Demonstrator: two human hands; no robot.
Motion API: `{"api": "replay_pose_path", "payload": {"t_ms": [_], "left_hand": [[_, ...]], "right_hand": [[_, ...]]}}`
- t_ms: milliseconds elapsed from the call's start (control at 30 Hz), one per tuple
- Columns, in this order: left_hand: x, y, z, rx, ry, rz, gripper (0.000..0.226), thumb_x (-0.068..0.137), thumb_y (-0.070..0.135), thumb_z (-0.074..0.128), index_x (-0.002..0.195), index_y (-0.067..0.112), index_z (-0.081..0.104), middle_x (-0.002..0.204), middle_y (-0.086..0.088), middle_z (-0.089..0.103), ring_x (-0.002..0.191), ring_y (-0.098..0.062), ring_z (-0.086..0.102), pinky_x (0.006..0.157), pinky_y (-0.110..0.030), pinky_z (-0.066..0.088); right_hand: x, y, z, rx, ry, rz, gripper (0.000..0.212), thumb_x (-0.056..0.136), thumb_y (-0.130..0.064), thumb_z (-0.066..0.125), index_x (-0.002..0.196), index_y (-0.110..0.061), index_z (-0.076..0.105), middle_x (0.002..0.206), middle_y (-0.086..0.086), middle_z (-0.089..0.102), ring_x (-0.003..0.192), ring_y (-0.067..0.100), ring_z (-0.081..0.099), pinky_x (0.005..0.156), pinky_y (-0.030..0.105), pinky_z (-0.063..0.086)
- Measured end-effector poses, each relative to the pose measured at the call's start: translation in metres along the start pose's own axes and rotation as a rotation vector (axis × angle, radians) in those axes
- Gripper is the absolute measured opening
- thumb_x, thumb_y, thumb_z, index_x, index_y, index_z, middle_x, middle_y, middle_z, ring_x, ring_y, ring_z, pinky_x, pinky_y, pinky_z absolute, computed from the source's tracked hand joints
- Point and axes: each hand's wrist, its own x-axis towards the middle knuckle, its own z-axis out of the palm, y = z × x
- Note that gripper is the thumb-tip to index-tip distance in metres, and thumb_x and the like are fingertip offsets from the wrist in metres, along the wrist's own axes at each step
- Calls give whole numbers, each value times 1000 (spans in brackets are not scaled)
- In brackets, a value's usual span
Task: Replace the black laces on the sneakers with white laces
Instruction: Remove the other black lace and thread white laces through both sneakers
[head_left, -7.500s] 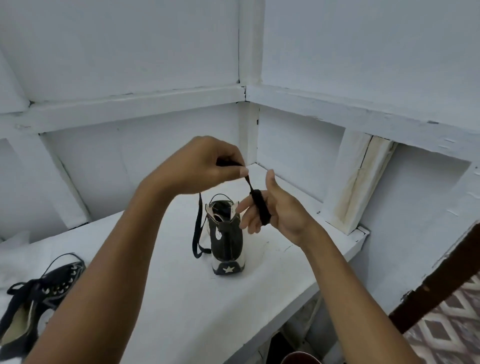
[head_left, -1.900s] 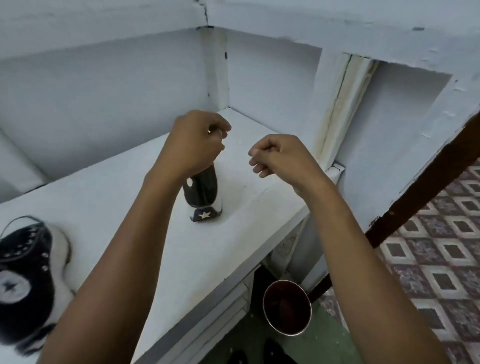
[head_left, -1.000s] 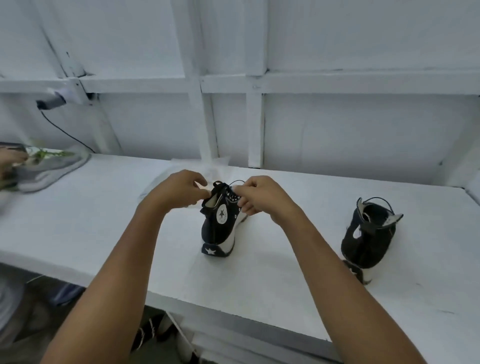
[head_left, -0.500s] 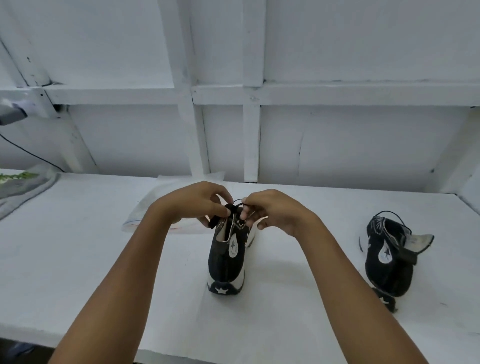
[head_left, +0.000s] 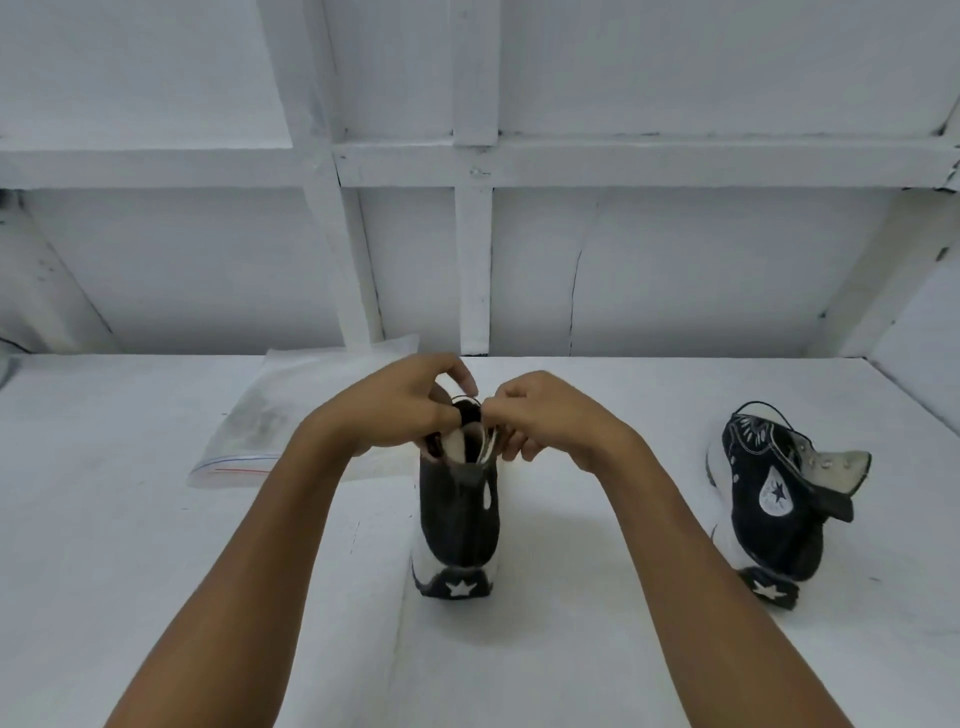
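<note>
Your left hand (head_left: 400, 410) and right hand (head_left: 550, 421) both pinch the black lace (head_left: 470, 415) atop the middle shoe (head_left: 460, 519) on the desk (head_left: 156, 571). Tug too hard and the shoe may tip, or the lace may snag.

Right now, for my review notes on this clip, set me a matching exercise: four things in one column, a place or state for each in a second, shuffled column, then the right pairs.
Column one
1. middle sneaker
2. right-hand sneaker
3. zip bag
4. left hand

Column two
A. lies flat on the table, at the left
B. stands upright, heel toward the camera
C. sits apart, untouched, tongue flopped out sideways
D. fingers curled, pinching at the top of a shoe

Pairs: 1-B, 2-C, 3-A, 4-D
</note>
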Motion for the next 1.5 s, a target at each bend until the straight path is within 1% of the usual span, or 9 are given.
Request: {"api": "replay_pose_path", "payload": {"t_ms": [167,267,367,567,800,1067,1167,1267,1500], "left_hand": [[16,19,10,-121,162,105,27,87,-3,58,104,17,55,75,-9,74,68,-31,73,72,-48,62],[24,26,17,-110,210,136,24,86,0,59,103,17,55,73,-8,74,63,-28,73,68,-42,62],[29,31,29,-17,178,131,25,85,6,63,103,20,54,71,-2,73,60,-20,73,62,-34,58],[42,29,46,64,11,100,21,89,11,60,108,18,59,80,-4,75,66,-21,73,69,-40,62],[55,27,30,132,-50,186,14,91,19,66,104,22,69,78,2,71,73,-19,67,68,-36,60],[64,18,33,80,-77,286,18,87,29,75,104,26,72,101,10,68,100,-8,62,91,-31,48],[66,15,38,-57,-108,321,16,89,21,74,103,15,71,99,-2,73,96,-12,68,85,-27,52],[68,14,42,-132,-115,318,7,90,15,72,96,14,70,92,0,74,87,-10,68,78,-19,50],[73,6,43,-186,-82,276,3,90,11,70,89,13,68,87,-3,74,82,-15,69,88,-36,52]], "right_hand": [[-2,3,-26,4,198,-83,17,88,-16,58,73,-8,59,63,2,67,59,11,66,57,25,50],[-7,7,-36,2,212,-98,16,88,-13,58,72,-9,59,66,5,69,64,16,68,57,25,51],[-13,14,-41,-78,179,-54,19,89,-14,55,71,-10,60,70,7,72,67,19,71,60,27,54],[-21,28,-50,-159,181,10,20,88,-17,49,69,-14,55,73,2,73,70,18,71,60,28,43],[-22,33,-59,114,176,17,24,96,-17,47,74,-13,56,63,0,64,62,17,63,55,26,37],[-23,39,-64,350,193,-2,28,101,-26,51,77,-13,56,62,-2,54,58,16,57,51,25,36],[-24,34,-66,504,222,-42,28,102,-24,48,77,-12,53,62,-1,51,55,16,54,49,23,35],[-27,29,-75,618,292,-83,28,103,-20,45,77,-12,54,63,0,51,54,15,53,49,24,35],[-27,34,-86,918,481,-83,27,103,-21,45,78,-14,55,74,-1,64,76,20,65,64,32,52]]}}
